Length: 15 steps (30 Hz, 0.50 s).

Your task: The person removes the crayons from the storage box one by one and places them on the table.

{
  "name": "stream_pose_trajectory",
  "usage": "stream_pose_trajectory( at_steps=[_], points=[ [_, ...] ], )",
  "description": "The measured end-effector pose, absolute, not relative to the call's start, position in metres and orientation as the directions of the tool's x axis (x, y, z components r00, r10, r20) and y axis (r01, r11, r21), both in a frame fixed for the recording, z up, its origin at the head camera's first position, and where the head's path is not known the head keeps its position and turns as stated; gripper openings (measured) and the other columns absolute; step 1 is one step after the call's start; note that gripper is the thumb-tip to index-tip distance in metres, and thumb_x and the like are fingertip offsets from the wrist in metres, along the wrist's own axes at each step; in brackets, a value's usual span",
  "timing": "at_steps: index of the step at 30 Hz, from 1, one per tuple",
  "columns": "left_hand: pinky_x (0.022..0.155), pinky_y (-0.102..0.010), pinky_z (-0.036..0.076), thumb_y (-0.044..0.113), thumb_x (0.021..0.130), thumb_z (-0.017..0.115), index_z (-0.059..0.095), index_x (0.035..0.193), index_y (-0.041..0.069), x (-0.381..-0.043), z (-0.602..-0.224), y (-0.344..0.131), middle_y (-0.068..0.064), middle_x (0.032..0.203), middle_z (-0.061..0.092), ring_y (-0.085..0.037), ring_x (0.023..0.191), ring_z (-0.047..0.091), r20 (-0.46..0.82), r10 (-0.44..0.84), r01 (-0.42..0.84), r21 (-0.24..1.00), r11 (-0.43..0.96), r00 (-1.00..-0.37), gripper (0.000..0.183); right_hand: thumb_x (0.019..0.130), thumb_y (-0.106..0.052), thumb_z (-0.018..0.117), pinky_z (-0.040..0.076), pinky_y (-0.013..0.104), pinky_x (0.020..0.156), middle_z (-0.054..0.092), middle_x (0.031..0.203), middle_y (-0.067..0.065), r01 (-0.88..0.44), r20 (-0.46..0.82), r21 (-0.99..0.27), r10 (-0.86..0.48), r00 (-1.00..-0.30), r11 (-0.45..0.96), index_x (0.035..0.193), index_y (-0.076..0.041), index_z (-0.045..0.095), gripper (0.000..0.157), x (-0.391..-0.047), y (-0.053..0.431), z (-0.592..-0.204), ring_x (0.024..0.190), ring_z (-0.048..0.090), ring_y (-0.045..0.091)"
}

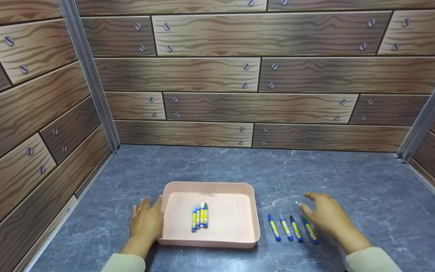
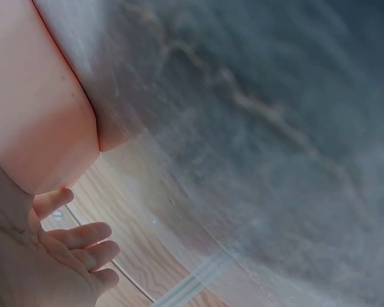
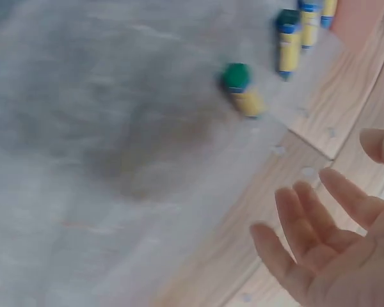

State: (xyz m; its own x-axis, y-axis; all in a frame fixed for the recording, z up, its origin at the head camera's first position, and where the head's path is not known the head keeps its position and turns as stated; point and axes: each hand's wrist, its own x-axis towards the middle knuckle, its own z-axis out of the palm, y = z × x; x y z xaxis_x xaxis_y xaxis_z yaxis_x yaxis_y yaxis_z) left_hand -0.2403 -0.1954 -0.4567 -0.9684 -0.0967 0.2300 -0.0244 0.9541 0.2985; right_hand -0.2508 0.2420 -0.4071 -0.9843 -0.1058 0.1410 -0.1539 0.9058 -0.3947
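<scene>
A pale pink tray [image 1: 229, 211] lies on the table, with several crayons [image 1: 202, 217] in yellow wrappers side by side in its left half. My left hand [image 1: 145, 223] rests at the tray's left wall, thumb side against it, fingers extended; the left wrist view shows the palm beside the tray's corner [image 2: 48, 89]. To the right of the tray, several more crayons [image 1: 286, 227] lie in a spaced row. The rightmost is a green crayon [image 1: 309, 231]. Just beyond and right of it is my right hand [image 1: 327, 215], fingers spread and holding nothing; the right wrist view shows a gap to the green crayon [image 3: 240, 83].
The table [image 1: 221, 162] has a grey marbled top. Wood-patterned panels [image 1: 210, 75] close it in at the back, left and right, with grey metal posts [image 1: 93, 75] at the corners. A tiny white speck [image 1: 296, 203] lies near the right hand.
</scene>
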Motion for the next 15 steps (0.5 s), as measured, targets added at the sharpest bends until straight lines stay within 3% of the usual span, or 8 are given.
stream_pose_trajectory(
  at_steps=[4, 9, 15],
  points=[
    [0.107, -0.06, 0.024, 0.014, 0.092, 0.057, 0.055, 0.132, 0.004, -0.24, -0.457, -0.195, -0.034, 0.132, 0.044, -0.05, 0.126, 0.038, 0.248, -0.091, -0.016, 0.289, 0.957, -0.964, 0.042, 0.091, -0.041, 0.061, 0.039, 0.067, 0.088, 0.049, 0.125, 0.035, -0.18, 0.207, -0.339, -0.114, -0.972, 0.923, 0.132, -0.001, 0.054, 0.057, -0.251, 0.225, -0.394, 0.112, 0.046, 0.055],
    [0.106, -0.06, 0.025, 0.014, 0.091, 0.059, 0.055, 0.132, 0.004, -0.24, -0.457, -0.195, -0.034, 0.131, 0.046, -0.051, 0.125, 0.039, 0.262, -0.086, -0.009, 0.283, 0.959, -0.961, 0.042, 0.088, -0.038, 0.065, 0.043, 0.065, 0.085, 0.053, 0.123, 0.029, -0.243, 0.299, -0.288, -0.154, -0.942, 0.926, 0.132, -0.004, 0.055, 0.056, -0.252, 0.203, -0.385, 0.109, 0.05, 0.049],
    [0.106, -0.06, 0.025, 0.015, 0.092, 0.059, 0.055, 0.132, 0.004, -0.24, -0.457, -0.195, -0.034, 0.131, 0.046, -0.051, 0.125, 0.039, 0.264, -0.086, -0.008, 0.283, 0.959, -0.961, 0.042, 0.087, -0.041, 0.065, 0.039, 0.066, 0.088, 0.053, 0.125, 0.024, -0.291, 0.341, -0.241, -0.2, -0.919, 0.926, 0.132, -0.007, 0.056, 0.057, -0.254, 0.178, -0.381, 0.113, 0.049, 0.046]
  ],
)
